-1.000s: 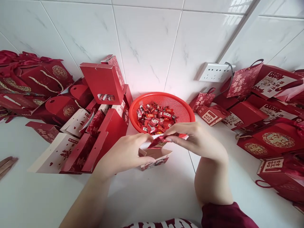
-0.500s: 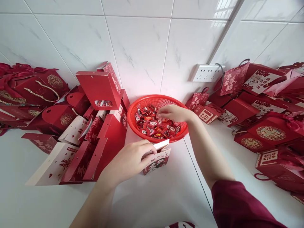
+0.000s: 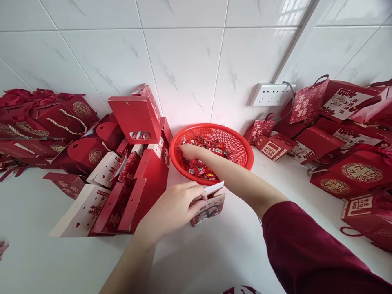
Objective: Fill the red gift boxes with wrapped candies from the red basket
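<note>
My left hand [image 3: 174, 208] is closed on the upper edge of a small paper candy box [image 3: 208, 213], with cartoon figures printed on its front. The box stands on the white tabletop with its white top flap up. Beyond it is a round red plastic basket [image 3: 245, 163] holding many wrapped candies [image 3: 200, 169] in red and dark wrappers. My right hand [image 3: 190, 151] reaches into the basket by its left inner wall, touching the candies there. Its fingers are mostly hidden, and I cannot see whether they hold a candy.
Opened red and white gift boxes [image 3: 147, 183] stand left of the basket, beside red gift bags [image 3: 67, 118] with rope handles. More red boxes [image 3: 361, 173] are piled on the right. A white power strip [image 3: 271, 94] is on the tiled wall. A small blurred skin-toned shape [image 3: 2, 248] shows at the left edge.
My right hand has moved left across the basket, from the middle of the candies to the left wall. My left hand keeps its hold on the box. The view has shifted slightly.
</note>
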`<move>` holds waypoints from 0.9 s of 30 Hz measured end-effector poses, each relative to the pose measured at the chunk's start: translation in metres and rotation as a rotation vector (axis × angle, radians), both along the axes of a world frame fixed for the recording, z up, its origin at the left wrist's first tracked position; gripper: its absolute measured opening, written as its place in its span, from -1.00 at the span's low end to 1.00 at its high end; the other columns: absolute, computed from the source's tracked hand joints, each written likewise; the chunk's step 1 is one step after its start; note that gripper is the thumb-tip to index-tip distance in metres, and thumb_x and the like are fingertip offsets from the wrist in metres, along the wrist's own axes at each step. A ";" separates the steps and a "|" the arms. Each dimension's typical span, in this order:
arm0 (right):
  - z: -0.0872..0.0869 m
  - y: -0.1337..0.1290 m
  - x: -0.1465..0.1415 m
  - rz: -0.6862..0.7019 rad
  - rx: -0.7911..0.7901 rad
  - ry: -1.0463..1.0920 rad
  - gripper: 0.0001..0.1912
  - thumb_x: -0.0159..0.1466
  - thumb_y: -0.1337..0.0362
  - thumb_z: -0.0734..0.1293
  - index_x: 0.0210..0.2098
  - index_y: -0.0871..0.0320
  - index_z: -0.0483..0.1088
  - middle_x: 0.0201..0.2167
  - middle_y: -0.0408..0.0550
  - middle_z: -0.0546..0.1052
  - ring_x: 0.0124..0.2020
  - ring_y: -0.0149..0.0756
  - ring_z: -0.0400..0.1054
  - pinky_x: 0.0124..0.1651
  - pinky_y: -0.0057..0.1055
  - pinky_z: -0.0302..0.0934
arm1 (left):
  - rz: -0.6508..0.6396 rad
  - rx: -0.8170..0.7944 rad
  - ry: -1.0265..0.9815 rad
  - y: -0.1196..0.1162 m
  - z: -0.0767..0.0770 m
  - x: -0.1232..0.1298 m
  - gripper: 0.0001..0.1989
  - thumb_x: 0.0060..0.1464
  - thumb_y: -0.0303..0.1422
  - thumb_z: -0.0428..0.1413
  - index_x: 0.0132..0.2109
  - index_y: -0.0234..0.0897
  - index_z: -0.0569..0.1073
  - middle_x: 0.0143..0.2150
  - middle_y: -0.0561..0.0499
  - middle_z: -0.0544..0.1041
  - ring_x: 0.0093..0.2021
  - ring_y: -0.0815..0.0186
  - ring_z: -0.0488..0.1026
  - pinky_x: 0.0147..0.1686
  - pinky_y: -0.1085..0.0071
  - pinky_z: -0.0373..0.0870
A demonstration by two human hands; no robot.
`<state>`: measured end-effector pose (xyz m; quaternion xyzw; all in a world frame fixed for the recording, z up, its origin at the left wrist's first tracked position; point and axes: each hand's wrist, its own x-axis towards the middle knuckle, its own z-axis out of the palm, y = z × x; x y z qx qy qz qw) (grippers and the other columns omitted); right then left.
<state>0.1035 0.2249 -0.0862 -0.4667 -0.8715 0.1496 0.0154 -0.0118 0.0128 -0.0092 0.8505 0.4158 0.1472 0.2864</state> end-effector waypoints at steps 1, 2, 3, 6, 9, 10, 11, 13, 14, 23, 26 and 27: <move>-0.003 0.000 0.001 -0.017 0.029 -0.008 -0.63 0.36 0.17 0.34 0.09 0.22 0.36 0.05 0.07 0.45 -0.03 -0.17 0.42 -0.01 -0.12 0.38 | -0.009 -0.004 0.000 0.000 0.000 0.000 -0.84 0.25 -0.39 0.02 -0.26 -0.19 0.49 -0.25 0.07 0.52 -0.30 0.31 0.43 -0.37 0.43 0.24; -0.004 0.001 0.003 -0.037 0.059 -0.014 -0.62 0.36 0.17 0.34 0.10 0.21 0.35 0.06 0.07 0.44 -0.02 -0.16 0.41 0.00 -0.11 0.37 | -0.019 -0.011 -0.003 -0.001 0.001 0.000 -0.84 0.25 -0.39 0.03 -0.27 -0.18 0.49 -0.25 0.08 0.52 -0.30 0.32 0.43 -0.35 0.44 0.24; -0.005 0.002 0.004 -0.060 0.088 -0.021 -0.62 0.36 0.17 0.34 0.11 0.20 0.35 0.07 0.07 0.43 -0.01 -0.15 0.41 0.00 -0.10 0.37 | -0.026 -0.018 -0.010 -0.001 0.001 0.001 -0.86 0.24 -0.39 0.05 -0.26 -0.17 0.49 -0.26 0.10 0.52 -0.28 0.32 0.44 -0.34 0.44 0.25; -0.003 0.007 0.010 -0.137 0.162 -0.045 -0.62 0.38 0.17 0.32 0.12 0.19 0.34 0.07 0.07 0.43 -0.02 -0.16 0.41 -0.01 -0.11 0.38 | -0.045 -0.033 -0.046 -0.001 0.000 0.002 -0.92 0.20 -0.39 0.11 -0.24 -0.15 0.51 -0.24 0.10 0.53 -0.24 0.30 0.46 -0.27 0.44 0.28; -0.002 0.014 0.020 -0.181 0.221 -0.059 -0.61 0.38 0.17 0.31 0.15 0.17 0.32 0.12 0.08 0.40 0.04 -0.12 0.38 0.03 -0.07 0.35 | -0.047 -0.024 -0.069 -0.001 0.000 0.002 -0.93 0.18 -0.40 0.13 -0.23 -0.16 0.52 -0.25 0.08 0.53 -0.25 0.29 0.47 -0.26 0.42 0.29; -0.002 0.016 0.024 -0.174 0.225 -0.063 -0.59 0.38 0.17 0.31 0.16 0.17 0.31 0.14 0.08 0.38 0.06 -0.11 0.37 0.05 -0.05 0.34 | -0.048 -0.023 -0.072 -0.001 0.001 0.001 -0.92 0.17 -0.40 0.13 -0.24 -0.16 0.53 -0.26 0.08 0.53 -0.26 0.28 0.47 -0.27 0.42 0.29; -0.003 0.018 0.029 -0.158 0.219 -0.069 -0.58 0.38 0.17 0.32 0.18 0.16 0.30 0.15 0.08 0.38 0.07 -0.10 0.36 0.06 -0.04 0.33 | -0.049 -0.026 -0.075 -0.001 0.001 0.001 -0.93 0.16 -0.41 0.14 -0.24 -0.16 0.53 -0.26 0.08 0.53 -0.26 0.29 0.48 -0.27 0.42 0.29; -0.006 0.020 0.037 -0.114 0.189 -0.084 -0.56 0.37 0.18 0.33 0.19 0.16 0.29 0.15 0.08 0.38 0.08 -0.09 0.36 0.09 -0.01 0.31 | -0.071 -0.048 -0.076 -0.001 0.002 0.001 -0.94 0.12 -0.42 0.18 -0.24 -0.16 0.53 -0.26 0.09 0.53 -0.25 0.28 0.48 -0.27 0.42 0.29; -0.008 0.020 0.040 -0.096 0.175 -0.092 -0.55 0.37 0.18 0.33 0.20 0.16 0.29 0.15 0.08 0.38 0.09 -0.08 0.35 0.10 0.01 0.30 | -0.085 -0.062 -0.075 -0.001 0.003 0.001 -0.93 0.10 -0.41 0.20 -0.24 -0.15 0.53 -0.25 0.10 0.54 -0.24 0.27 0.49 -0.26 0.42 0.29; 0.000 0.013 0.032 -0.108 0.155 -0.155 -0.64 0.36 0.17 0.34 0.09 0.18 0.37 0.08 0.06 0.43 0.02 -0.15 0.40 0.04 -0.08 0.35 | -0.122 -0.094 -0.103 -0.007 0.004 0.005 -0.92 0.08 -0.37 0.23 -0.23 -0.12 0.54 -0.22 0.10 0.56 -0.22 0.25 0.49 -0.28 0.42 0.31; 0.020 0.006 0.040 -0.155 0.187 -0.089 -0.74 0.35 0.19 0.35 -0.03 0.20 0.43 -0.02 0.03 0.50 -0.03 -0.17 0.42 0.02 -0.12 0.34 | -0.012 0.003 -0.076 -0.007 0.003 0.002 -0.92 0.19 -0.39 0.11 -0.25 -0.16 0.51 -0.23 0.09 0.51 -0.27 0.32 0.45 -0.32 0.43 0.29; 0.028 0.001 0.047 -0.179 0.212 -0.042 -0.77 0.33 0.22 0.37 -0.07 0.19 0.45 -0.06 0.03 0.52 -0.04 -0.15 0.43 0.01 -0.14 0.33 | 0.021 0.046 -0.058 -0.006 0.002 0.001 -0.91 0.20 -0.40 0.09 -0.26 -0.18 0.50 -0.23 0.09 0.50 -0.28 0.33 0.44 -0.32 0.43 0.29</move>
